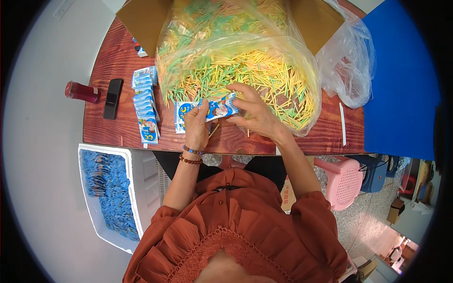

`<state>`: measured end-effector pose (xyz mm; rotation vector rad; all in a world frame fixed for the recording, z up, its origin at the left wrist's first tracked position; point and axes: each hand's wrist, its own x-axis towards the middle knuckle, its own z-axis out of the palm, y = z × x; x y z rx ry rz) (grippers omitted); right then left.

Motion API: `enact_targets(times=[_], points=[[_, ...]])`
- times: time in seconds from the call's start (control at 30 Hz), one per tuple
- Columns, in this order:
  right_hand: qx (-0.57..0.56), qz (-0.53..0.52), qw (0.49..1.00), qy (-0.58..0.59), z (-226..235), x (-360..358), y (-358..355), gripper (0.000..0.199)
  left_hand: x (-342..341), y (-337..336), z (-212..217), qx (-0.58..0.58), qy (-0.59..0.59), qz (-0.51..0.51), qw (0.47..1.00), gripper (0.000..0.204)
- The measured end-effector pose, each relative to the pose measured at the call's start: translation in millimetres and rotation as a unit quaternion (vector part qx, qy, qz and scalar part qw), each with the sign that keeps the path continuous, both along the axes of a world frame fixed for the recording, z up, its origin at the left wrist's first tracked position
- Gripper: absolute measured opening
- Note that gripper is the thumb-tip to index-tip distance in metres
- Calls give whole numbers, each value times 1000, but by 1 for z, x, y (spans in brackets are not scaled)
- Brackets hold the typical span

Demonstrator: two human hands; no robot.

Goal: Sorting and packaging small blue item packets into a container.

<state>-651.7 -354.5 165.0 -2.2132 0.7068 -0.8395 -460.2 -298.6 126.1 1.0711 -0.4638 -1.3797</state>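
My left hand (196,125) pinches a small blue-and-white packet (222,108) between thumb and fingers, above the table's front edge. At the packet's right end, my right hand (258,113) has its fingers spread around it; whether a fingertip touches the packet I cannot tell. Another blue-and-white packet (180,118) shows just left of my left hand, partly covered by it. Right behind both hands, a heap of thin yellow, green and orange sticks (264,70) spills from a large clear plastic bag (306,89).
An overlapping row of packets (145,106) lies on the left, beside a phone (113,99) and a red jar (82,92). Below left stands a white foam box (137,207) filled with blue packets. A pink stool (343,184) is at right, under a blue panel (401,80).
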Motion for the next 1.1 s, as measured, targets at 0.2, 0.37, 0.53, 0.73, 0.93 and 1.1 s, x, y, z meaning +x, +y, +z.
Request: enact_targets(times=[0.2,0.37,0.53,0.73,0.93,1.1], points=[[-33,46,998,-12,-20,4,-15,30,-5,-3,-8,-11,-15,-10,1000,28],[-20,39,999,-4,-17,3,-8,32,-5,1,-6,4,-18,-16,1000,32],[20,49,998,-34,-23,-1,-11,30,-5,-2,-18,-4,-52,3,999,33],[176,-176,968,-44,-14,-47,-49,11,1,1,0,-13,-32,42,999,33],[-160,-262,937,165,-20,-61,-102,16,0,5,-7,-55,20,3,998,28],[-250,-258,882,304,-27,-37,-114,28,5,8,-13,-41,31,10,999,27]])
